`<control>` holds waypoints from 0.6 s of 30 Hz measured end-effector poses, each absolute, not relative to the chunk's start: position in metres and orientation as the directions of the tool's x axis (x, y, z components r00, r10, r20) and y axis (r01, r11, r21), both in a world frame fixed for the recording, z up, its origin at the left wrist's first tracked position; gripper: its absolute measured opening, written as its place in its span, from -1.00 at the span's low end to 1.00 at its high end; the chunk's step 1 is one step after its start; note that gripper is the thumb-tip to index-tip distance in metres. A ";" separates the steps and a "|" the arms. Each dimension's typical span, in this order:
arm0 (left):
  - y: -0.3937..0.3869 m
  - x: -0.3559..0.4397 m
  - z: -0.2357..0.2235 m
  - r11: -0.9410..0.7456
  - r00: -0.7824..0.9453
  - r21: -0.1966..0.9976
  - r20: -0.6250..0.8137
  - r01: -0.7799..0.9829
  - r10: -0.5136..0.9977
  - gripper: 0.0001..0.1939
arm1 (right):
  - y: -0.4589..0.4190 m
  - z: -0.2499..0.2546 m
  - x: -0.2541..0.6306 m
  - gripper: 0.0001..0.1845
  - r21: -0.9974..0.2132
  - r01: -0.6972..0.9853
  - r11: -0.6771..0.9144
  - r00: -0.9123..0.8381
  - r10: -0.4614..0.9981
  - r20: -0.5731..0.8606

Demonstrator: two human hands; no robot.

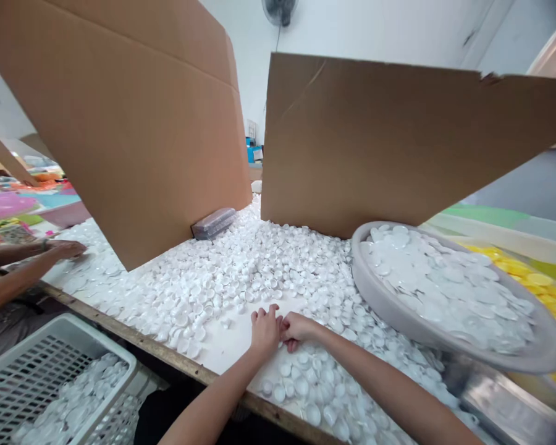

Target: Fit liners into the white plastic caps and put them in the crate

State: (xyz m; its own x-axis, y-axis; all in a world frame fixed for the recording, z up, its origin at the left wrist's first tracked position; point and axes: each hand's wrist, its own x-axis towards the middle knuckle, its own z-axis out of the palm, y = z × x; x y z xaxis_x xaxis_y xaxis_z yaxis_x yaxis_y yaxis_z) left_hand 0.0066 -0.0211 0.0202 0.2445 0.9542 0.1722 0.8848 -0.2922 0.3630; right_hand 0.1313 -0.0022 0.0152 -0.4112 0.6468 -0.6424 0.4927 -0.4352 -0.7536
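Big worktable (222, 351), w/ L cardboard panel (152, 123) & R cardboard panel (375, 142) standing on it.
Gray basin (368, 293) at R, heaped full; white basket (102, 339) lower L, part-filled; L hand (265, 334) & R hand (300, 327) meet over bare patch nr front edge, fingers curled, can't tell if closed on anything; small white pcs (259, 266) lie loose all around.

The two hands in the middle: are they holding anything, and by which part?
It cannot be told: the left hand and right hand come together among the white pieces, hiding anything between them.
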 end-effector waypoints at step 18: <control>-0.038 -0.137 0.056 -0.147 0.076 0.347 0.208 0.926 0.975 -0.72 | 0.048 0.000 0.113 -0.71 -0.557 0.819 0.138 -0.069 0.987 0.144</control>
